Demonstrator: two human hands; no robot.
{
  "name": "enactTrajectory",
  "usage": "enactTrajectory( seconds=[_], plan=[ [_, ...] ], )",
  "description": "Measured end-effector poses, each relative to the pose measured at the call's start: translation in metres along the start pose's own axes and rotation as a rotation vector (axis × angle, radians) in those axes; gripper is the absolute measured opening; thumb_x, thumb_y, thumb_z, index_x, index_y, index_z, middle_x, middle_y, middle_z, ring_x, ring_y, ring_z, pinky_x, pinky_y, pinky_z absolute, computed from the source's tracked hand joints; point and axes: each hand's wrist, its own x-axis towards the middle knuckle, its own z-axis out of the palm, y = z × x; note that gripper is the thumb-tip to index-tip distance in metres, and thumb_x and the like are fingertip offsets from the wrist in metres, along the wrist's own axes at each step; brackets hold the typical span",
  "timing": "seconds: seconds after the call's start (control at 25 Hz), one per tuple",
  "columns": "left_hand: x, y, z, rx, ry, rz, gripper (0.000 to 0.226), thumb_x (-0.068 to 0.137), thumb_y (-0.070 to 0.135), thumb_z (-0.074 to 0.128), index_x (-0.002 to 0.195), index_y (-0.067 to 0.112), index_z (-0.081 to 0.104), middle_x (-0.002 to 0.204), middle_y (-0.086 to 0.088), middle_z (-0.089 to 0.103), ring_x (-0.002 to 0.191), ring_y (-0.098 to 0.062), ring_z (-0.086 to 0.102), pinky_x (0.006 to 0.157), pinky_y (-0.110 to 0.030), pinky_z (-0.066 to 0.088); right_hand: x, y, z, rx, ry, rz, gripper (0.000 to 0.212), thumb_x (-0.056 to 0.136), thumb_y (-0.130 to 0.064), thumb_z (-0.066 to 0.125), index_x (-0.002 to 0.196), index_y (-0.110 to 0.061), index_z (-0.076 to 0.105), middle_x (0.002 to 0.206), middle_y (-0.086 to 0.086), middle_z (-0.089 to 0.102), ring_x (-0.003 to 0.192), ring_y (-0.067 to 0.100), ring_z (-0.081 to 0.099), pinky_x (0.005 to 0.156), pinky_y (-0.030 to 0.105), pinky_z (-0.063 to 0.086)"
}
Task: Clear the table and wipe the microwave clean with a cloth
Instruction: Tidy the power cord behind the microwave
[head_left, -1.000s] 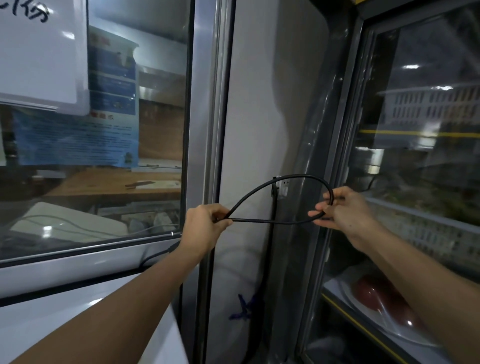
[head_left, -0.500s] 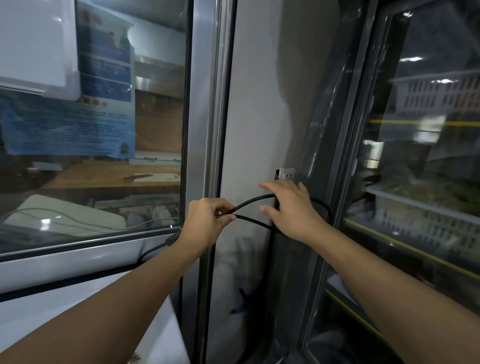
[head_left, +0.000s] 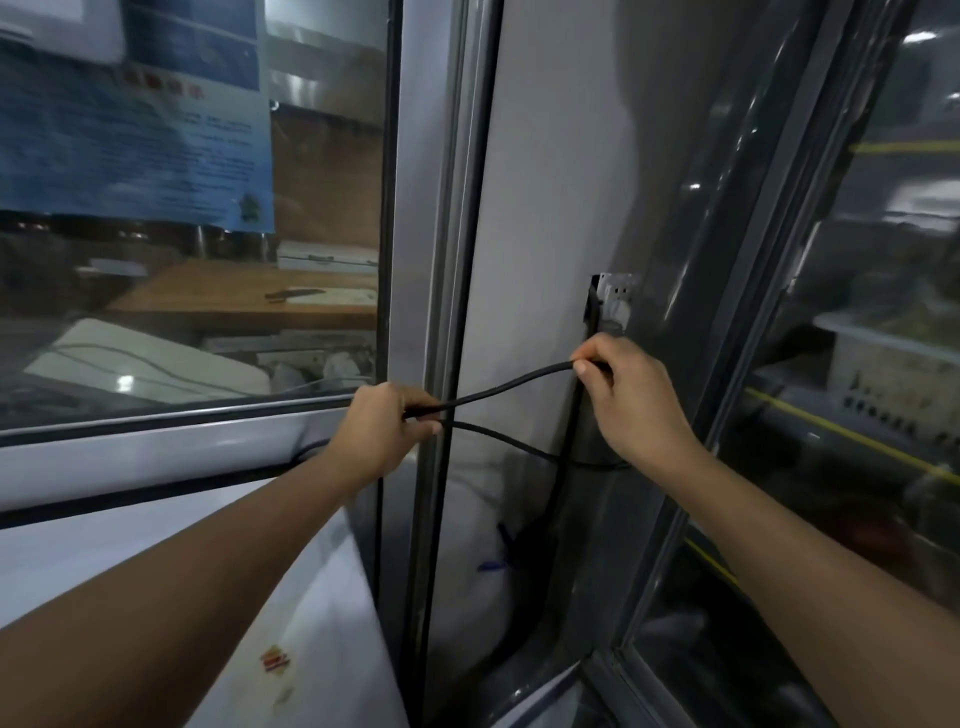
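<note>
Single head-worn wide-angle view, looking forward and slightly down along both forearms. It sits close to a metal window frame (head_left: 441, 260), with glass (head_left: 208, 312) at left and a glazed cabinet door (head_left: 857, 364) at right.

Two bare forearms enter from the lower corners of the frame, no sleeves visible. Left hand (head_left: 379, 431) at frame centre, right hand (head_left: 636, 402) right of centre. No gloves, rings, watch or wristbands on either. Fingernails short, unpainted where visible.
</note>
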Motion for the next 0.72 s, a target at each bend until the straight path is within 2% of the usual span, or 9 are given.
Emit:
enactTrajectory(
  seconds=[0.08, 0.16, 0.2, 0.24, 0.32, 0.4, 0.52, 0.64, 0.72],
  plan=[
    [0.004, -0.005, -0.001, 0.028, 0.048, 0.038, 0.014, 0.084, 0.016, 0.068, 0.095, 0.013, 0.073, 0.085, -0.006, 0.072, 0.074, -0.015, 0.060, 0.072, -0.025, 0.046, -0.002, 0.006, 0.010, -0.081, 0.022, 0.040, 0.016, 0.094, -0.012, 0.048, 0.102, -0.009, 0.061, 0.098, 0.012, 0.056, 0.088, 0.029, 0.055, 0.073, 0.035, 0.043],
    [0.007, -0.008, -0.003, 0.085, 0.056, 0.084, 0.014, 0.085, 0.018, 0.067, 0.095, 0.011, 0.073, 0.086, -0.008, 0.072, 0.073, -0.017, 0.060, 0.073, -0.028, 0.049, -0.010, 0.000, 0.025, -0.241, 0.015, -0.022, 0.034, 0.090, -0.010, 0.047, 0.124, -0.008, 0.053, 0.117, 0.019, 0.051, 0.107, 0.038, 0.050, 0.091, 0.043, 0.041],
    [0.009, -0.010, -0.005, 0.106, 0.052, 0.102, 0.015, 0.085, 0.018, 0.066, 0.096, 0.010, 0.073, 0.087, -0.008, 0.073, 0.075, -0.019, 0.062, 0.074, -0.029, 0.050, -0.015, -0.009, 0.035, -0.313, -0.034, -0.065, 0.049, 0.089, -0.014, 0.048, 0.137, -0.009, 0.040, 0.132, 0.022, 0.041, 0.122, 0.041, 0.041, 0.104, 0.049, 0.031],
    [0.010, -0.011, -0.006, 0.112, 0.053, 0.111, 0.016, 0.085, 0.018, 0.066, 0.097, 0.010, 0.073, 0.089, -0.009, 0.073, 0.078, -0.021, 0.064, 0.076, -0.030, 0.050, -0.021, -0.020, 0.047, -0.363, -0.106, -0.086, 0.064, 0.090, -0.021, 0.050, 0.146, -0.011, 0.022, 0.146, 0.022, 0.025, 0.135, 0.041, 0.024, 0.113, 0.052, 0.014],
    [0.012, -0.012, -0.008, 0.106, 0.063, 0.111, 0.015, 0.084, 0.016, 0.067, 0.096, 0.009, 0.073, 0.089, -0.009, 0.073, 0.082, -0.023, 0.065, 0.079, -0.031, 0.051, -0.031, -0.038, 0.078, -0.396, -0.222, -0.047, 0.086, 0.091, -0.037, 0.050, 0.148, -0.018, -0.010, 0.155, 0.016, -0.009, 0.144, 0.035, -0.009, 0.113, 0.052, -0.011],
    [0.014, -0.013, -0.009, 0.116, 0.064, 0.101, 0.012, 0.084, 0.016, 0.067, 0.093, 0.010, 0.073, 0.086, -0.008, 0.072, 0.081, -0.021, 0.065, 0.078, -0.030, 0.051, -0.036, -0.046, 0.109, -0.401, -0.287, 0.076, 0.095, 0.090, -0.048, 0.048, 0.144, -0.017, -0.023, 0.153, 0.017, -0.023, 0.141, 0.035, -0.022, 0.112, 0.053, -0.016],
    [0.015, -0.014, -0.008, 0.166, 0.035, 0.102, 0.013, 0.085, 0.018, 0.066, 0.093, 0.010, 0.073, 0.085, -0.008, 0.072, 0.080, -0.020, 0.065, 0.079, -0.033, 0.052, -0.039, -0.047, 0.138, -0.319, -0.314, 0.226, 0.093, 0.091, -0.054, 0.042, 0.145, -0.008, -0.017, 0.155, 0.020, -0.014, 0.144, 0.034, -0.012, 0.116, 0.050, -0.006],
    [0.016, -0.014, -0.007, 0.194, 0.016, 0.097, 0.014, 0.086, 0.020, 0.064, 0.094, 0.011, 0.072, 0.084, -0.007, 0.071, 0.076, -0.016, 0.062, 0.074, -0.028, 0.050, -0.036, -0.050, 0.158, -0.258, -0.285, 0.259, 0.086, 0.092, -0.056, 0.036, 0.147, -0.002, -0.003, 0.155, 0.023, 0.009, 0.143, 0.034, 0.014, 0.117, 0.044, 0.014],
    [0.016, -0.015, -0.009, 0.212, 0.000, 0.096, 0.015, 0.087, 0.021, 0.064, 0.094, 0.011, 0.072, 0.083, -0.007, 0.070, 0.075, -0.015, 0.061, 0.070, -0.025, 0.048, -0.034, -0.047, 0.169, -0.259, -0.207, 0.233, 0.077, 0.093, -0.053, 0.037, 0.145, -0.002, 0.014, 0.145, 0.025, 0.033, 0.132, 0.034, 0.037, 0.110, 0.042, 0.031]
  ],
)
